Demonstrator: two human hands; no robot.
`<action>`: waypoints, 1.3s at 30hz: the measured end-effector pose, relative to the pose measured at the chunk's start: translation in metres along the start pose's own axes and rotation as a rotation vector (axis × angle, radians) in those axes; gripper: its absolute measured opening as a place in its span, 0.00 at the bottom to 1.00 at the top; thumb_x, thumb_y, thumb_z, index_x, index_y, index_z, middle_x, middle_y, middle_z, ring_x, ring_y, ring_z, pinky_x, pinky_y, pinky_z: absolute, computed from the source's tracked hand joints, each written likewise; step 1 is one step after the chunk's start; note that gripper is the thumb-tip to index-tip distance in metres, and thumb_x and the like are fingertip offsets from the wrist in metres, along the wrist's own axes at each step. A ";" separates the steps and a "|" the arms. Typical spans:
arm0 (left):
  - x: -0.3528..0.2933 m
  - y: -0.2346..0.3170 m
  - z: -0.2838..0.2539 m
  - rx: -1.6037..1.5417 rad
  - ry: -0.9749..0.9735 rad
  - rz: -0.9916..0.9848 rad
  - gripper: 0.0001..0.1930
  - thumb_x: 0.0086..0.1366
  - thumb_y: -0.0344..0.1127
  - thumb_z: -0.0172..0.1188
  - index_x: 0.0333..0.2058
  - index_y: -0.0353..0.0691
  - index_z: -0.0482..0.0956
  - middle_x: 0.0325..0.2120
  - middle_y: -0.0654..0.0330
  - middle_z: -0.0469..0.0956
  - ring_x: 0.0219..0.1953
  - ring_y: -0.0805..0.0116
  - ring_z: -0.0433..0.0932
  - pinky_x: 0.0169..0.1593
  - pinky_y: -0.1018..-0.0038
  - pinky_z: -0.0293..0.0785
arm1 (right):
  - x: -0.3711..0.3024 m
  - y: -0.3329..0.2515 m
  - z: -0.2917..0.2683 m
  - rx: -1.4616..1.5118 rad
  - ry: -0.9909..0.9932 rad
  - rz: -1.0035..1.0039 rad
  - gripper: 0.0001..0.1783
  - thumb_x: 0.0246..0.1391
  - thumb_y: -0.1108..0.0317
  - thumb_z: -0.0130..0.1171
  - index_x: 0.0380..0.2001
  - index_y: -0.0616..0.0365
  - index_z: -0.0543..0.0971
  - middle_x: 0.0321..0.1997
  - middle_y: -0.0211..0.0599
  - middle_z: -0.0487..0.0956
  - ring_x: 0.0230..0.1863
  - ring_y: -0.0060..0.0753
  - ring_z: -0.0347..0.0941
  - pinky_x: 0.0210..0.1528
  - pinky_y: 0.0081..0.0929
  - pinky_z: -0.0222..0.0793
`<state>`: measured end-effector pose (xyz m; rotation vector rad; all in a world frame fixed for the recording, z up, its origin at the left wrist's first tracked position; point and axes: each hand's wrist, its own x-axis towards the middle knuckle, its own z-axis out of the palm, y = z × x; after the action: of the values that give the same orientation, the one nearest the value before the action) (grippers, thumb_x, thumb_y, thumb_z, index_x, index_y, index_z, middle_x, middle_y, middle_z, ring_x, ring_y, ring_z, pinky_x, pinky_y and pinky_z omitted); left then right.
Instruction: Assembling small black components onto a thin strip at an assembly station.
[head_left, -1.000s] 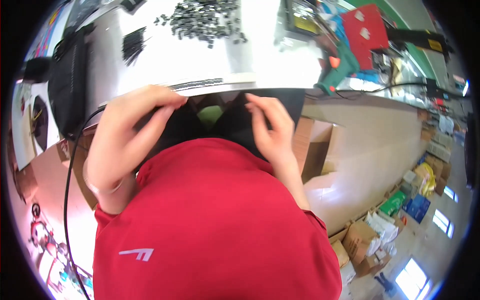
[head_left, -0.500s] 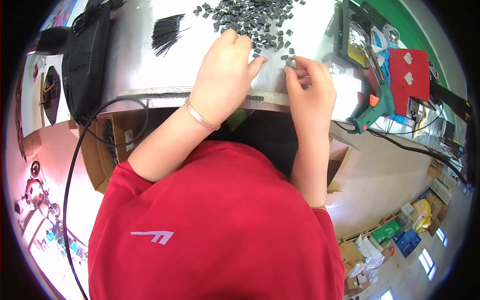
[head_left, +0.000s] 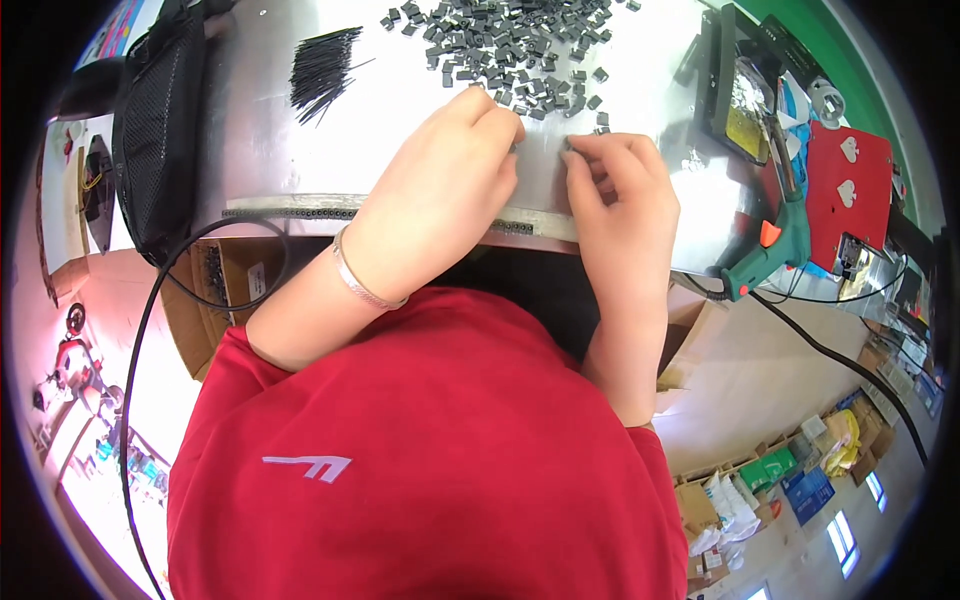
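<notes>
My left hand (head_left: 440, 190), a bracelet (head_left: 362, 280) at its wrist, is closed with fingers curled over the metal table, just below a pile of small black plastic pieces (head_left: 490, 45). A dark speck shows by its thumb, but what the fingers hold is hidden. To the right, my right hand (head_left: 628, 200) pinches a small black plastic piece between thumb and index finger, only its dark edge showing. Along the table's front edge lies a pale strip (head_left: 556, 226) with a row of small black pieces (head_left: 512, 228) on it, partly covered by my left arm.
A bundle of thin black pins (head_left: 322, 72) lies at the left, beside a black bag (head_left: 160, 140). At the right are a green glue gun (head_left: 775, 245) with a cable, a red card-patterned box (head_left: 848, 190) and a black tray (head_left: 735, 95). An open carton (head_left: 235, 275) stands below the table.
My left hand has drawn back toward me and its thumb has folded in. My right hand's thumb and index finger have come together, slightly lower. The whole view has shifted a little.
</notes>
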<state>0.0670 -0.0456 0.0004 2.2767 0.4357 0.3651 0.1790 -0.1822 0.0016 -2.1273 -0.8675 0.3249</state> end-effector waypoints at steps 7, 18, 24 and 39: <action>-0.003 0.001 -0.007 0.006 0.026 0.051 0.08 0.56 0.19 0.57 0.36 0.29 0.78 0.34 0.47 0.73 0.37 0.47 0.76 0.44 0.61 0.76 | -0.010 -0.006 -0.004 0.030 -0.068 -0.035 0.08 0.53 0.80 0.63 0.38 0.62 0.83 0.37 0.36 0.80 0.31 0.28 0.78 0.36 0.24 0.75; 0.003 0.006 -0.010 0.036 -0.147 0.161 0.09 0.52 0.15 0.56 0.31 0.34 0.79 0.35 0.56 0.74 0.43 0.53 0.74 0.47 0.66 0.74 | -0.004 0.008 -0.023 0.043 -0.026 0.004 0.20 0.51 0.85 0.58 0.49 0.63 0.78 0.38 0.34 0.81 0.38 0.22 0.77 0.45 0.22 0.75; 0.007 0.001 -0.007 0.016 -0.051 0.328 0.11 0.53 0.16 0.58 0.34 0.36 0.78 0.34 0.59 0.75 0.41 0.57 0.75 0.45 0.68 0.75 | -0.007 0.010 -0.029 0.101 -0.069 0.032 0.24 0.52 0.86 0.57 0.53 0.61 0.75 0.38 0.33 0.81 0.38 0.22 0.77 0.46 0.21 0.75; -0.004 0.007 0.003 -0.038 -0.052 -0.034 0.09 0.59 0.24 0.65 0.39 0.34 0.81 0.31 0.54 0.77 0.28 0.62 0.79 0.34 0.71 0.77 | -0.011 -0.002 0.007 0.082 -0.098 -0.129 0.26 0.52 0.85 0.59 0.55 0.58 0.75 0.40 0.38 0.82 0.38 0.28 0.81 0.45 0.25 0.78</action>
<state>0.0658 -0.0531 0.0030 2.2337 0.4371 0.2939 0.1666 -0.1844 -0.0017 -1.9834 -1.0255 0.3938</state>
